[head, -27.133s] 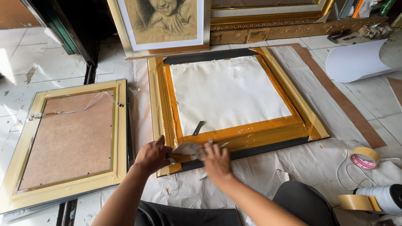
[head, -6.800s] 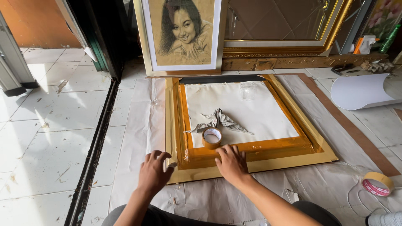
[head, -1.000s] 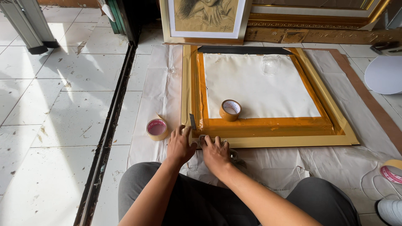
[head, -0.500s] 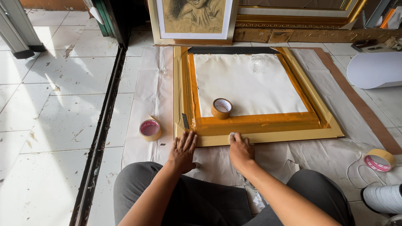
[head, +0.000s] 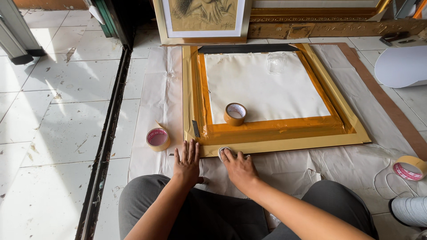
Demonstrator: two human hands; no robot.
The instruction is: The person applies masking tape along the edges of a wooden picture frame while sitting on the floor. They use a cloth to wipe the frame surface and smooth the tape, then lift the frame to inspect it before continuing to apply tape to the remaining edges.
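On the paper-covered floor: gold picture frame (head: 284, 143) face down, back upward, near edge just ahead of the knees.
Left hand (head: 187, 163): flat on the white floor paper (head: 153, 95), fingers spread and straight, tips touching the frame's near left corner; nothing clasped; looks placed to brace that corner against sliding.
Right hand (head: 239, 166): palm down, fingers together, pressing the near gold rail; a small pale rounded piece (head: 221, 151) peeks out under the fingertips, kind not clear; no closed grasp visible, only downward pressure, apparently to rub something flat onto the rail.
Frame back: white canvas sheet (head: 262, 86) in the middle, bordered all round by glossy brown packing tape (head: 275, 128) bridging canvas and gold moulding; far edge closed by a dark strip (head: 247, 48); tape smooth on the near side, slightly creased along the left.
On the canvas: brown tape roll (head: 235, 114) resting at the lower left, within easy reach of either hand; clear crumpled plastic bit (head: 275, 62) near the far side.
On the left rail: small grey blade-like tool (head: 196, 128) lying along the tape.
Left of the frame: red-cored tape roll (head: 158, 139), apart from the frame, near the left hand.
Far right: another tape roll (head: 409, 167) on the paper, well apart.
Beyond the frame: framed portrait drawing (head: 202, 20) leaning upright.
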